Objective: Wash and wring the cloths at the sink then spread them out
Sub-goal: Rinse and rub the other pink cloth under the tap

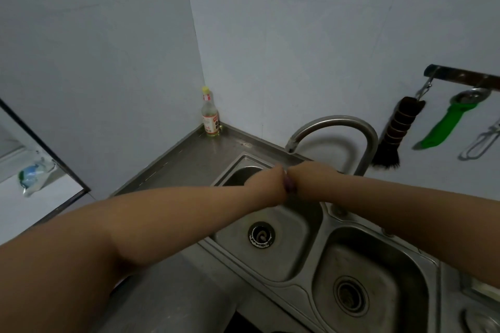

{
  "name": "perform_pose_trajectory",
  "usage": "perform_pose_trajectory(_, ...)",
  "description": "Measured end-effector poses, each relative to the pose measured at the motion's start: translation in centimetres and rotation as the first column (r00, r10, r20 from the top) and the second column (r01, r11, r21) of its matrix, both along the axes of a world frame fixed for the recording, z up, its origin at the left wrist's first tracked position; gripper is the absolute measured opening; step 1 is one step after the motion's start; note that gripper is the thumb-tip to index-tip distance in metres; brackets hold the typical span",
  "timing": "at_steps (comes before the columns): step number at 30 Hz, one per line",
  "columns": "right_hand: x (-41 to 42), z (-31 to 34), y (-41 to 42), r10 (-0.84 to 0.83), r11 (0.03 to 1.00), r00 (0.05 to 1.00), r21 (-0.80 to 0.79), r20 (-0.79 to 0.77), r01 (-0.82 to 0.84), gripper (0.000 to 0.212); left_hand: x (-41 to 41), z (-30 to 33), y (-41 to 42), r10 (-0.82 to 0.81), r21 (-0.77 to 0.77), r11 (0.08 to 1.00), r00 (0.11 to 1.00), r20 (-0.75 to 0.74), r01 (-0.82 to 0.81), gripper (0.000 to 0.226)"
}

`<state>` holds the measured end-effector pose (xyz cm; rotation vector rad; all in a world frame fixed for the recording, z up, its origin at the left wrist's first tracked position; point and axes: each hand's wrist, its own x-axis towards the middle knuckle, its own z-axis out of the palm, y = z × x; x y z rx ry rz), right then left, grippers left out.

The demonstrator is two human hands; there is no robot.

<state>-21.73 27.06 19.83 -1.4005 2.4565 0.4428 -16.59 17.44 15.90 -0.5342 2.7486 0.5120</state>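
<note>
Our two hands meet over the left basin, a scrap of purple cloth between them.

Nearest us lie the dull, scuffed stainless-steel double sink [319,289] and its two round drains. Above the left basin our bare forearms reach out, left hand [270,186] and right hand [305,178] pressed knuckle to knuckle, fingers curled round the small purple cloth [370,186], mostly hidden. Beyond arches the curved steel tap [335,123]. In the far corner stands a yellow-capped glass bottle [209,115].
</note>
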Motion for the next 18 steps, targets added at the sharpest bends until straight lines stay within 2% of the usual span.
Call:
perform_pose_trajectory(1,-0.4,-0.2,0.1,-0.009,0.998,0.999,-0.066,0.047,0.012,0.022,0.1,0.6,-0.6,-0.102,-0.026,0.995,0.988,-0.113,0.1,0.032)
perform_pose_trajectory(2,-0.7,-0.5,0.3,-0.034,0.991,0.993,-0.123,0.111,0.047,0.022,0.2,1.5,-1.1,-0.206,-0.084,0.977,0.965,-0.161,0.194,0.036)
perform_pose_trajectory(3,-1.0,-0.8,0.4,-0.064,0.979,0.98,-0.178,0.19,0.099,0.024,0.3,2.2,-1.7,-0.313,-0.201,0.939,0.935,-0.169,0.278,0.037)
perform_pose_trajectory(5,-0.8,-1.4,0.6,-0.154,0.922,0.905,-0.271,0.398,0.276,0.022,-0.6,3.2,-2.1,-0.5,-0.462,0.797,0.854,-0.145,0.389,0.033)
perform_pose_trajectory(6,-0.4,-1.5,0.7,-0.196,0.854,0.809,-0.31,0.554,0.419,0.021,-1.1,3.5,-2.4,-0.578,-0.558,0.711,0.808,-0.116,0.428,0.032)
perform_pose_trajectory(8,0.3,-1.9,0.7,-0.204,0.634,0.473,-0.252,0.857,0.731,0.029,-1.9,3.9,-2.9,-0.674,-0.653,0.576,0.738,-0.039,0.492,0.035)
perform_pose_trajectory(9,0.6,-2.1,0.8,-0.167,0.547,0.304,-0.169,0.938,0.82,0.029,-2.3,4.1,-3.3,-0.697,-0.673,0.536,0.717,-0.013,0.51,0.036)
perform_pose_trajectory(11,0.6,-2.3,0.6,-0.109,0.472,0.092,-0.029,0.99,0.881,0.027,-2.8,4.6,-3.8,-0.723,-0.685,0.489,0.69,0.029,0.541,0.035)
perform_pose_trajectory(13,0.6,-2.3,0.4,-0.062,0.435,-0.031,0.055,0.998,0.899,0.029,-3.3,4.9,-3.8,-0.748,-0.695,0.458,0.662,0.035,0.554,0.032)
perform_pose_trajectory(15,0.6,-2.3,0.2,-0.02,0.398,-0.107,0.106,0.994,0.911,0.03,-3.8,5.1,-3.9,-0.774,-0.712,0.432,0.633,0.024,0.554,0.031)
perform_pose_trajectory(18,0.5,-2.3,0.0,0.044,0.378,-0.166,0.137,0.985,0.915,0.026,-4.4,5.2,-4.2,-0.781,-0.738,0.406,0.624,0.025,0.539,0.031)
